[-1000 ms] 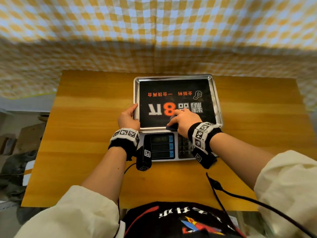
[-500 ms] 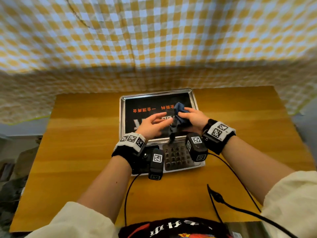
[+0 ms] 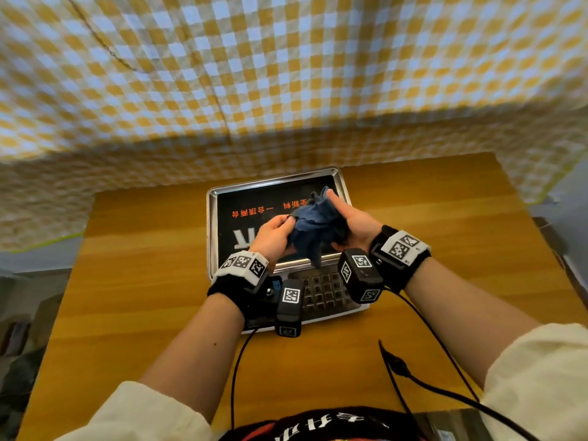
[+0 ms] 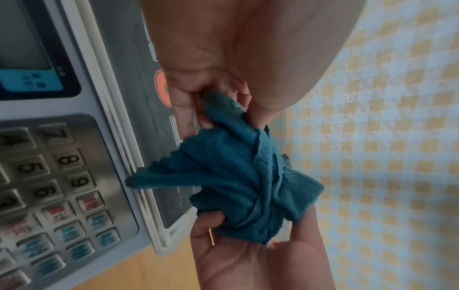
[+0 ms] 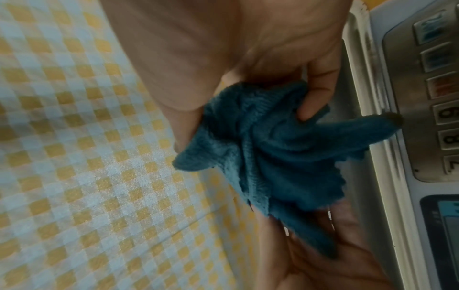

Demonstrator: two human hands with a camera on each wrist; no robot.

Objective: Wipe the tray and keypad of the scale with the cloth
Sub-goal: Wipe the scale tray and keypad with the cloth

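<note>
Fingers: both hands' fingers [image 4: 183,109] pinched the bunched cloth [image 3: 313,224], raised above the tray [image 3: 212,237].
Advice: refold flat, then wipe keypad [image 3: 321,291] at 6 o'clock.

cloth [image 4: 231,176]: blue terry, nubbly, matt
tray [image 3: 345,189]: shiny metal rim
keypad [image 4: 62,176]: brushed metal
table [image 3: 143,281]: smooth wood

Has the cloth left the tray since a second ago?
Yes. The cloth has come up off the tray; both the left hand and right hand hold it bunched.
</note>
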